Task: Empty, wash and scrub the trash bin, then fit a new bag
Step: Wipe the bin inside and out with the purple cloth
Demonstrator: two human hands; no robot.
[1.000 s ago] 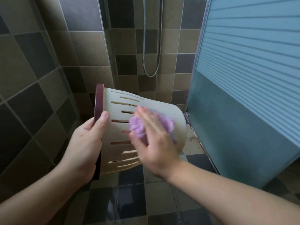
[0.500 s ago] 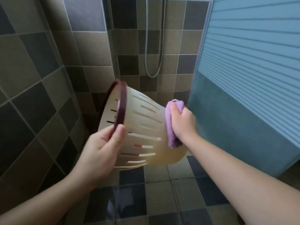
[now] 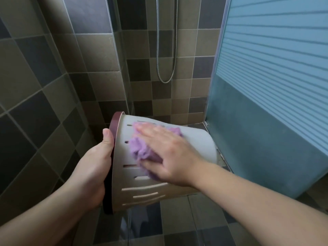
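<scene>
Lying on its side at the centre of the frame, the bin is off the tiled floor. The left hand grips its dark rim, thumb up. The right hand, blurred, seems to press a purple cloth flat-fingered against the slotted wall.

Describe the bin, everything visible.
The bin is a cream, plastic-looking round tub with a dark maroon rim band and rows of slots cut in its side wall. It is held in the air above the tiled floor, tipped on its side, rim to the left, closed base to the right near the blue door. The left hand grips the rim, thumb on the band. The right hand presses a purple cloth flat against the outer wall. Its inside is hidden.
</scene>
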